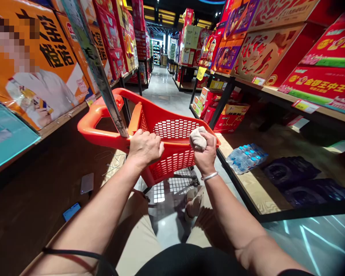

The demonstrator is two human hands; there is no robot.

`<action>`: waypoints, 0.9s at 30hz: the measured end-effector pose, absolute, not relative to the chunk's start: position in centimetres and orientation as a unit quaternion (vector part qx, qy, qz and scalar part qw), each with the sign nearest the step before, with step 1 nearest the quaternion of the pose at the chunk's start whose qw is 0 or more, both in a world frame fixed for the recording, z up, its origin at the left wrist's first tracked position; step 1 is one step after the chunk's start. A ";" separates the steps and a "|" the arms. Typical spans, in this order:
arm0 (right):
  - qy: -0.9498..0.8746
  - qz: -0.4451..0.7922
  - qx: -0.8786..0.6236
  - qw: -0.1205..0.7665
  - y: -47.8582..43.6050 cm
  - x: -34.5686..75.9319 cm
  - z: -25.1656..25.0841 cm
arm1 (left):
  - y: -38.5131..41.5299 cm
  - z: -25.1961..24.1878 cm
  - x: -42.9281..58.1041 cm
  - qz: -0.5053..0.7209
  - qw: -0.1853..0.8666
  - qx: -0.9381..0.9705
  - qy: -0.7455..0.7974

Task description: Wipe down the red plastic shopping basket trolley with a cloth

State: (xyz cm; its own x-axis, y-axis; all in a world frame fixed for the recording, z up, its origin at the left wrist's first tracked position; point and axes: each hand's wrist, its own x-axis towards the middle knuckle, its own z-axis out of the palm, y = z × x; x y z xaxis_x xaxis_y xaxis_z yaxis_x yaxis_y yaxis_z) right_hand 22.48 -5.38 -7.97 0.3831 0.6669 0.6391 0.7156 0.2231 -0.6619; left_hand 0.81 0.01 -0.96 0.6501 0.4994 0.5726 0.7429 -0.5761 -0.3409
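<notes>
We see our left hand (pixel 146 147) folded tightly over the near rim of the orange-red plastic shopping cart (pixel 175 147), which stands in the aisle before us. Our right hand (pixel 208 149) clutches a bunched beige cloth (pixel 198 138) at the cart end opposite the handle (pixel 102 132) (shrink-wrapped water bottles (pixel 246 158) lie on the low shelf (pixel 266 199) to our right).

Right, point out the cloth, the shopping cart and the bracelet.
Cloth (pixel 197 138), head view: its crumpled middle.
Shopping cart (pixel 176 148), head view: its near rim.
Bracelet (pixel 209 176), head view: its silver band.
</notes>
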 end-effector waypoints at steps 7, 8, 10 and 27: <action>-0.738 -0.064 -0.569 0.357 -5.3 19.2 -6.7 | 0.1 -0.9 0.7 -0.212 0.253 -0.873 -0.359; -0.748 -0.062 -0.559 0.351 -5.1 19.4 -6.5 | 0.2 -0.9 0.6 -0.211 0.248 -0.876 -0.357; -0.757 -0.059 -0.561 0.331 -4.8 20.8 -6.4 | 0.4 -0.8 0.5 -0.207 0.241 -0.880 -0.352; -0.622 -0.109 -0.735 0.246 -4.0 32.7 -9.3 | 6.9 -2.5 -1.8 -0.244 0.119 -0.878 -0.394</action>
State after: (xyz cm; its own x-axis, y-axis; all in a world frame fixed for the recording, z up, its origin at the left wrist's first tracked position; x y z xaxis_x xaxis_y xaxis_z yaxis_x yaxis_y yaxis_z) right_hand 32.68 -3.98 -9.33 0.2014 0.8609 0.4672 0.9686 -0.1042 -0.2257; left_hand -1.78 6.91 -2.51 0.5695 0.6341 0.5230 0.7509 -0.6603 -0.0171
